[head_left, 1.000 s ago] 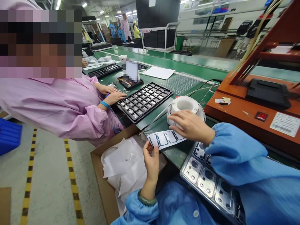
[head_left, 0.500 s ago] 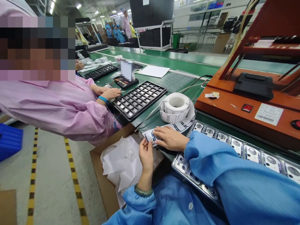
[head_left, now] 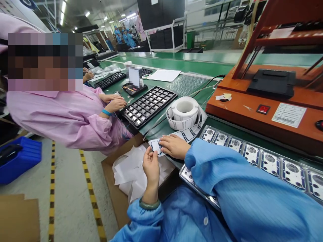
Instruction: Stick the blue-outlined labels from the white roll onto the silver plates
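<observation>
At the worktop [head_left: 157, 133] edge, your left hand [head_left: 151, 164] pinches one strip [head_left: 155, 146] over one box [head_left: 110, 179]; I can't tell your right hand's [head_left: 176, 146] grip.

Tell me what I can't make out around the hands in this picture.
All in the head view:
Strip: the part under the right hand is hidden.
Clear tray: its middle is hidden by the right blue sleeve.
Orange machine: cut off by the top and right edges.
White label on it: print too small to read.
</observation>
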The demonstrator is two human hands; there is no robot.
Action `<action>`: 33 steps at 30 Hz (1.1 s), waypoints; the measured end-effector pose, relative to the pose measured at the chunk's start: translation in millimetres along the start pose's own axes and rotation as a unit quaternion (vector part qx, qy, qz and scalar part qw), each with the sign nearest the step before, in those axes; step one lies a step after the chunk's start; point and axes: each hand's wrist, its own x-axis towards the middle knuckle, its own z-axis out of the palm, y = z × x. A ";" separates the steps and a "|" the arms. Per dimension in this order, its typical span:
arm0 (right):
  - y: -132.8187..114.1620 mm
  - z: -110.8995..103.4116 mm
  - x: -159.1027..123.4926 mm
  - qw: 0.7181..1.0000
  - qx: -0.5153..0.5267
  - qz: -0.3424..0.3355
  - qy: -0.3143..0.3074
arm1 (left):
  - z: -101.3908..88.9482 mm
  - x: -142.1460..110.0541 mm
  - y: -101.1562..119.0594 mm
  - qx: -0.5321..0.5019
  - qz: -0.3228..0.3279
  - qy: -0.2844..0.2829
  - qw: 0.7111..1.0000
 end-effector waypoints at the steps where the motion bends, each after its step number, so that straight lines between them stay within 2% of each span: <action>1: 0.2 0.5 0.3 1.000 0.000 -0.001 0.002 | 0.3 -0.5 0.9 0.006 0.007 0.003 1.000; 11: 4.4 6.9 -0.6 1.000 -0.005 -0.012 0.017 | -1.6 2.8 0.5 0.035 0.038 0.018 0.999; 18: 1.5 3.1 0.1 1.000 -0.006 -0.001 0.010 | -1.1 2.0 1.0 0.058 0.066 0.030 0.996; 24: -0.1 0.2 0.1 1.000 -0.006 0.004 0.004 | -7.1 4.2 8.5 0.096 0.072 0.032 0.992; 33: -0.7 -1.5 0.2 1.000 -0.007 0.000 0.001 | -7.6 2.6 22.3 0.077 0.085 0.005 0.993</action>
